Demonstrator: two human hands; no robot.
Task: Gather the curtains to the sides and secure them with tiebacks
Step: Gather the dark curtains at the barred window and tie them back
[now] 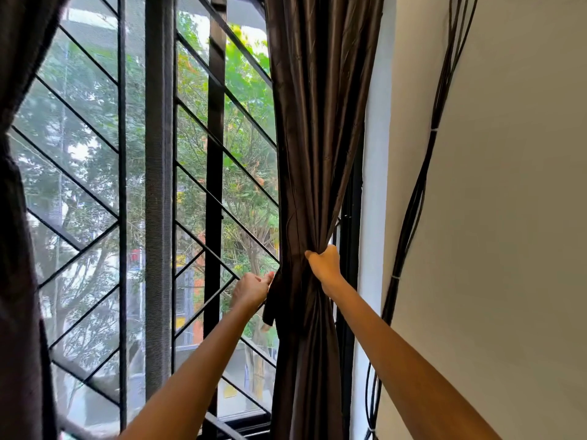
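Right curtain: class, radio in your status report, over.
Right hand grips bunched right curtain. Left hand pinches tieback strap. Not yet fastened. Nothing in the way.

1. Window grille [203,147]: black metal bars, uprights crossed by diagonal slats, spanning the whole opening.
2. Mesh screen panel [158,185]: a grey, upright strip standing in front of the grille, left of centre.
3. Trees [244,192]: green foliage outside, seen through the bars; blurred buildings behind.
4. Wall [508,217]: plain cream surface to the right of the window.
5. Cables [416,198]: a bundle of black cords running down the wall, clipped together with pale ties at intervals.
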